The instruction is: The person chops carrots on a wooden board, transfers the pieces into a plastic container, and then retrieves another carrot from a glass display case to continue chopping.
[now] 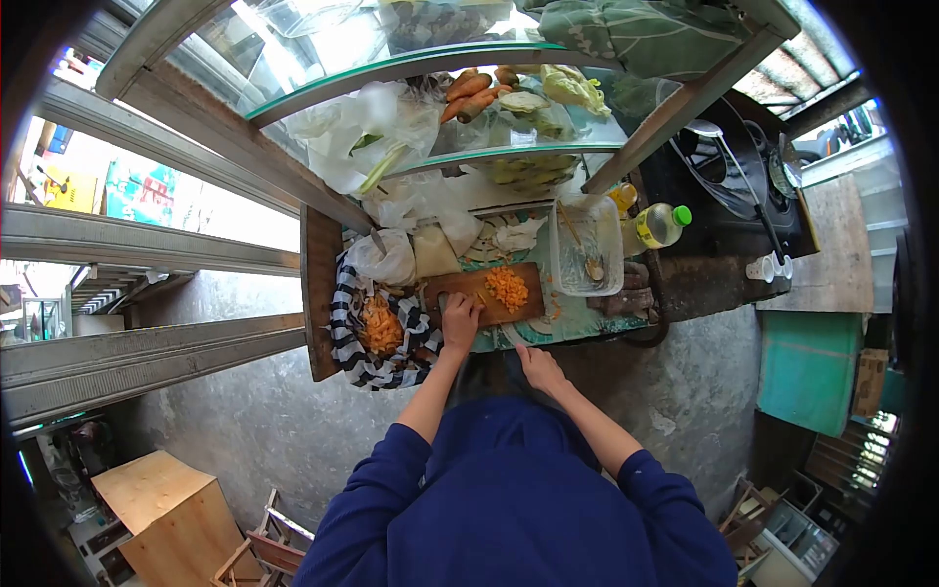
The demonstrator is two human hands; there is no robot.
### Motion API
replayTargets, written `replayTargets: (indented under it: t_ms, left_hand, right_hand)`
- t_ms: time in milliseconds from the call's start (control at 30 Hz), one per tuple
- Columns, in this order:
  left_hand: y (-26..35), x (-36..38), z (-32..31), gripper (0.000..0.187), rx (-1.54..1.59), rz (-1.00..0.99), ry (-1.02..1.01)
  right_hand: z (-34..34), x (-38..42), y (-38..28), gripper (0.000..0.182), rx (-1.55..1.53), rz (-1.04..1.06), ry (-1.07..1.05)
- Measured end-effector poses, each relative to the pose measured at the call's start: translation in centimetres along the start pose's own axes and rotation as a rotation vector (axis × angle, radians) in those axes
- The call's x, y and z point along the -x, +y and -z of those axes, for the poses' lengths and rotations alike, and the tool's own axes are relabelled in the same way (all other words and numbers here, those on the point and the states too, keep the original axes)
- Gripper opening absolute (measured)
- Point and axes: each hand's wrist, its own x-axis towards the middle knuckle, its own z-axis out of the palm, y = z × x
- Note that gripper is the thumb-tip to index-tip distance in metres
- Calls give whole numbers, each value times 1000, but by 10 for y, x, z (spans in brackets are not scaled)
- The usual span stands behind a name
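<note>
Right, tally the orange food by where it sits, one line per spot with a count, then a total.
Diced carrot pile on the cutting board: 1
Carrot peel heap on the striped cloth: 1
Whole carrots on the glass shelf: 3
Total: 5

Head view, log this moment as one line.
left hand on cutting board | right hand free | chopped carrot piled on board

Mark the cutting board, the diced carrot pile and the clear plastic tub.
cutting board (468,285): head view, bare wood left of the pile.
diced carrot pile (508,289): head view, middle of the orange heap on the board.
clear plastic tub (612,256): head view, its right wall.
</note>
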Motion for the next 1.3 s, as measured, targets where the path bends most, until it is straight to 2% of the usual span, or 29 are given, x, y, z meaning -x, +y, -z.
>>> replayTargets:
  t_ms: [200, 267, 500, 567, 700, 767, 867, 1200, 1300]
  left_hand:
    - [-1, 3, -3, 21, -5, -51, 34]
    - [0, 0, -2, 21, -22, -51, 36]
    - [6, 3, -2, 20, -65, -67, 28]
    - [8, 6, -3, 20, -93, -86, 27]
    - [10, 5, 1, 21, -154, -80, -22]
    - [9, 5, 1, 21, -139, -79, -32]
    - [6, 6, 0, 21, -130, -57, -29]
    - [2, 7, -1, 22, -96, -45, 3]
    - [2, 3, -3, 21, -84, -43, 7]
  right_hand:
    - [-8, -17, 0, 63, 77, 37, -9]
    - [-14, -15, 0, 62, 19, 4, 50]
    - [-13, 0, 23, 66, -98, 9, 37]
    - [-11, -2, 18, 65, -403, -229, -191]
    - [-7, 2, 0, 64, -413, -347, -188]
    - [-13, 1, 9, 64, -204, -90, -33]
    - [-14, 10, 10, 62, -136, -13, 38]
    - [-9, 10, 3, 61, -28, -1, -2]
    - [-6, 4, -3, 63, 28, 36, 55]
